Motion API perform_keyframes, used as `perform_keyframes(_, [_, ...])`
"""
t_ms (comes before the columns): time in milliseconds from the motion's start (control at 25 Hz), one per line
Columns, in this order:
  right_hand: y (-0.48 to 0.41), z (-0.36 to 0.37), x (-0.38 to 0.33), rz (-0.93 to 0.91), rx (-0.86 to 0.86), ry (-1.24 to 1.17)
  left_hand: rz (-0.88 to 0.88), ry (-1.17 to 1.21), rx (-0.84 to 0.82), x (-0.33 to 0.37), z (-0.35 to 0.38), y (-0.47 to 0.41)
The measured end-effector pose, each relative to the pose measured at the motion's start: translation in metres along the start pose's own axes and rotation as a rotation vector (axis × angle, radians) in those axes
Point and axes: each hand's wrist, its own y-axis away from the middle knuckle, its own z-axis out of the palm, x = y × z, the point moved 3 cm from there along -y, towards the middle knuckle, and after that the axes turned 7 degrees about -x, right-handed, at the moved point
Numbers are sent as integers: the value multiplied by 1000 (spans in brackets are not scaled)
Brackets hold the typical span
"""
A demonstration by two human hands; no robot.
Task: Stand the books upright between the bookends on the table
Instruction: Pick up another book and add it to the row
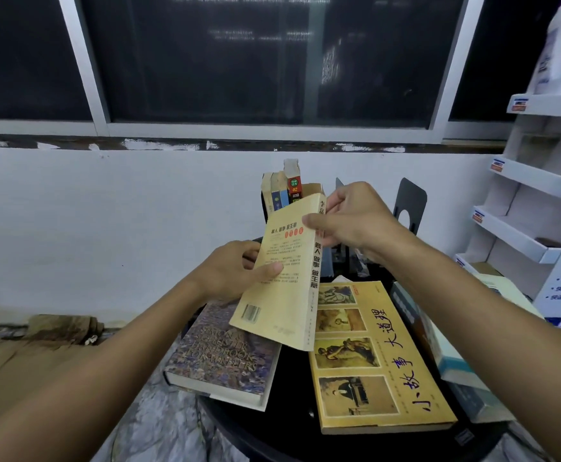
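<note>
A cream paperback (pixel 282 288) is lifted off the table, tilted, its back cover facing me. My left hand (pixel 235 270) grips its left edge with the thumb across the cover. My right hand (pixel 352 218) holds its upper right corner near the spine. Behind it, several books (pixel 284 188) stand upright at the far side of the black round table (pixel 292 438). A black bookend (pixel 410 203) stands to the right of my right hand. A marbled hardback (pixel 222 358) and a yellow book with pictures (pixel 375 358) lie flat on the table.
More books (pixel 452 358) are stacked flat at the table's right edge, under my right forearm. A white cardboard shelf unit (pixel 535 201) stands at the right. A white wall and dark window lie behind the table. Flattened cardboard (pixel 22 355) covers the floor at left.
</note>
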Motion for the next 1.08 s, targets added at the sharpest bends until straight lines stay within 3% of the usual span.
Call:
perform_keyframes(120, [6,-15,-12,-43,56,106,63,-34,47,23,-1,-12])
perform_keyframes(440, [9,-43,-25,-123,210,435,226,-391,314,60,-11,-57])
perform_keyframes(800, [5,-67,-15,-133,282,526,182,-614,299,75,-7,-110])
perform_keyframes(1080, [-5,-81,-6,-136,326,554,193,-541,349,64,-11,-128])
